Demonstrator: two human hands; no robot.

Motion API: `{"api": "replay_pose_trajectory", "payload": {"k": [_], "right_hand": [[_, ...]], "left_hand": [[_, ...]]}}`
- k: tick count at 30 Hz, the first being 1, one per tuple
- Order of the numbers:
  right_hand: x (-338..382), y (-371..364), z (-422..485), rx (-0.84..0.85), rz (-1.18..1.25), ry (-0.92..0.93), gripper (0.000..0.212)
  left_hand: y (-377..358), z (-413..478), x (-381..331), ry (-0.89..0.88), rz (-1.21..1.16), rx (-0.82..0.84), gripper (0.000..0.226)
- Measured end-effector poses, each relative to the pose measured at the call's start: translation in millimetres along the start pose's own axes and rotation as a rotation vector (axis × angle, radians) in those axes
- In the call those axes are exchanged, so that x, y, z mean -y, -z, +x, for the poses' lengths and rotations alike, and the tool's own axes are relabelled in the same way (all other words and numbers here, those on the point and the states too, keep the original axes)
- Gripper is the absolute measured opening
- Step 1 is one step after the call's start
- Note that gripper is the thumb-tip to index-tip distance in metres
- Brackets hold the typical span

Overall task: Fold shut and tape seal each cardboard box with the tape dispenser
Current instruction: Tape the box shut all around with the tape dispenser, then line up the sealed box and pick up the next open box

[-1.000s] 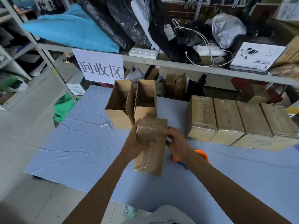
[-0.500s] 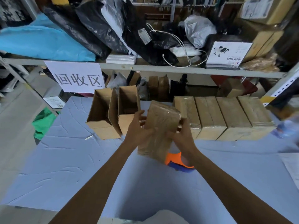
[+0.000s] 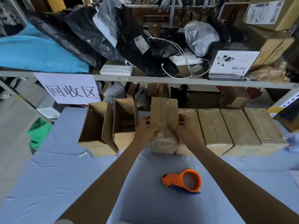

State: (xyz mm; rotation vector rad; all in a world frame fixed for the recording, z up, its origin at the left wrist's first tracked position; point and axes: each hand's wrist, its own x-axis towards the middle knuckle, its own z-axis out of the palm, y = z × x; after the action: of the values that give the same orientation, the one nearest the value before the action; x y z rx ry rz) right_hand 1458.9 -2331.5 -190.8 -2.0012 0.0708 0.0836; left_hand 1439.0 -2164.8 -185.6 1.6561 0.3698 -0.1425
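1. A taped box point(image 3: 163, 123), brown cardboard wrapped in clear glossy tape, is held between both hands over the far part of the blue-covered table point(image 3: 64, 175). Its far end is tipped upward. Whether its near end touches the table cannot be told.
2. The left hand point(image 3: 144, 127) grips the taped box's left side, its fingers point(image 3: 146, 119) slightly spread along that wall and the thumb lying over the top face.
3. The right hand point(image 3: 184, 129) grips the opposite side, its fingers point(image 3: 183, 118) curled round the right edge.
4. Just right of the taped box, a row of sealed boxes point(image 3: 215, 126) lies side by side, the nearest one touching it or nearly so.
5. Just left of the taped box stand two open boxes point(image 3: 124, 122), flaps up.
6. Nearer than the taped box, well apart from it, the orange tape dispenser point(image 3: 184, 182) lies on its side on the table.
7. Left of and beyond the taped box, a white paper sign point(image 3: 69, 91) hangs from the shelf point(image 3: 145, 77) and reads "回收区" in large black characters.
8. Right of and above the taped box, a white carton point(image 3: 233, 62) on the shelf shows black figures and a line of print, upside down and too small to read.
9. A tag point(image 3: 142, 44) on a black bag above the taped box is too blurred to read.
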Motion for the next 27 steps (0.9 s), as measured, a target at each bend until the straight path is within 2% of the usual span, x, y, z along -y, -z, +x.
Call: {"api": "replay_pose_trajectory", "payload": {"k": [3,8,12,15,17,20,22,23,25,27], "right_hand": [[-10,2,15,0.018,-0.038,-0.081,0.052],[-20,-6,33,0.025,-0.272,0.034,0.032],[-27,-13,41,0.021,-0.634,-0.036,0.057],[-35,-18,39,0.025,-0.706,-0.012,0.069],[-43,-20,34,0.031,-0.787,0.066,0.072],[-51,-16,28,0.037,-0.765,0.132,0.072],[-48,-13,27,0.055,-0.743,0.135,0.069],[-47,-12,27,0.051,-0.74,0.132,0.067],[-41,-12,26,0.039,-0.754,0.131,0.059],[-37,-13,25,0.03,-0.801,0.149,0.054]], "left_hand": [[-5,15,5,0.029,0.0,0.013,0.06],[-9,42,19,0.081,0.054,0.039,0.061],[-16,51,27,0.149,0.037,0.067,0.074],[-21,55,32,0.191,0.019,0.1,0.078],[-20,55,32,0.209,0.065,0.147,0.078],[-19,53,25,0.164,0.231,0.155,0.074],[-16,55,19,0.03,0.465,0.067,0.059],[-11,57,16,-0.039,0.509,-0.004,0.051],[2,59,10,-0.135,0.599,-0.158,0.056],[19,54,2,-0.153,0.97,-0.376,0.057]]}}
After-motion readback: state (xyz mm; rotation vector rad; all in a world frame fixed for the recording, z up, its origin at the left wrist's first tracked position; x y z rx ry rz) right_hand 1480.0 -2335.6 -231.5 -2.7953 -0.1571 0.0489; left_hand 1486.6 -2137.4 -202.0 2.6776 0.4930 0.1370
